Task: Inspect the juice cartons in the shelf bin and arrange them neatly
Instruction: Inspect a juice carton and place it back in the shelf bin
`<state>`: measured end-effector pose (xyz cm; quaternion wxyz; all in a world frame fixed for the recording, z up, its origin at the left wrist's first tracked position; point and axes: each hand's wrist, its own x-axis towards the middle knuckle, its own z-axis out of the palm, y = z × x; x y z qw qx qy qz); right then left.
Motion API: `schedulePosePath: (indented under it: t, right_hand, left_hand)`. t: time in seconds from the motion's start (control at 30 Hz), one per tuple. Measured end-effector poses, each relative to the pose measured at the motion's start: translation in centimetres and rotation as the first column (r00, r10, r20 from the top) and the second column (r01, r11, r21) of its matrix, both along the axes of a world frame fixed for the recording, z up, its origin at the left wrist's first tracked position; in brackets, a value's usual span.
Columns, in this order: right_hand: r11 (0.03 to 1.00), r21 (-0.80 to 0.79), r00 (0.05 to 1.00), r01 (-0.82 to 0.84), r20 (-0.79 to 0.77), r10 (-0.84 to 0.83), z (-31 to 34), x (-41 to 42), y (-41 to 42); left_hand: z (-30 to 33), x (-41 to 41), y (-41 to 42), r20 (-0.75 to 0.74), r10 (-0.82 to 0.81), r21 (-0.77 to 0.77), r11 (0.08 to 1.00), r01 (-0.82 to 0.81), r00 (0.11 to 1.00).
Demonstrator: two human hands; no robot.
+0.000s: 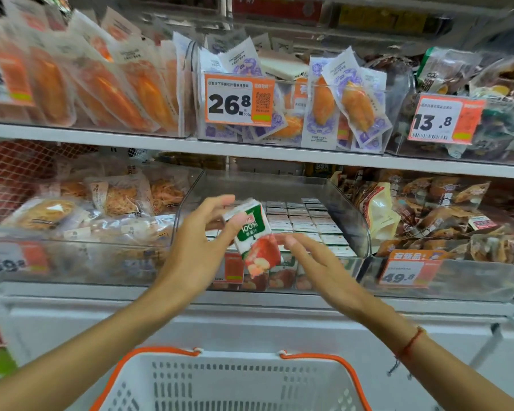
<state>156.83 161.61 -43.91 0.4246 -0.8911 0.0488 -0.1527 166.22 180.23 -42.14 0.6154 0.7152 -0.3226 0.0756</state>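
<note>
A small white and green juice carton (257, 237) with red apples printed on it is tilted above the front of a clear shelf bin (357, 218). My left hand (197, 250) pinches it, thumb on the front face and fingers behind its top. My right hand (319, 262) reaches in from the right with fingers nearly straight, its fingertips at the carton's lower right edge; whether they touch is blurred. Inside the bin, several more juice cartons (307, 221) stand upright in tight rows, tops showing.
Clear bins of bagged snacks flank the juice bin on the left (107, 203) and right (428, 215). A shelf board (250, 151) with more snack bins hangs just above. A white basket with orange handles (235, 381) sits below my arms. Orange price tags (410, 269) front the bins.
</note>
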Motion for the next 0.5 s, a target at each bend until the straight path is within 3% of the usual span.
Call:
schedulePosePath:
  t: [0.07, 0.17, 0.37, 0.5]
  right_hand:
    - [0.983, 0.165, 0.996, -0.077, -0.038, 0.084, -0.2, -1.7, 2.5]
    - [0.945, 0.287, 0.986, -0.157, -0.010, 0.167, -0.8, -3.2, 4.6]
    - [0.916, 0.376, 0.989, -0.142, 0.009, 0.149, -2.8, -4.0, 5.6]
    - [0.906, 0.409, 0.992, -0.112, -0.003, 0.124, -3.6, -4.4, 5.5]
  left_hand:
    - [-1.1, -2.1, 1.2, -0.130, -0.037, -0.038, 0.999, 0.033, 0.991]
    - [-2.4, -4.4, 2.3, -0.274, -0.127, -0.123, 0.988, 0.097, 0.953]
    - [-3.9, -5.7, 3.2, -0.421, -0.143, -0.045, 0.990, 0.136, 0.896]
    - [-4.2, -5.0, 3.9, -0.482, -0.222, 0.004, 0.967, 0.255, 0.848]
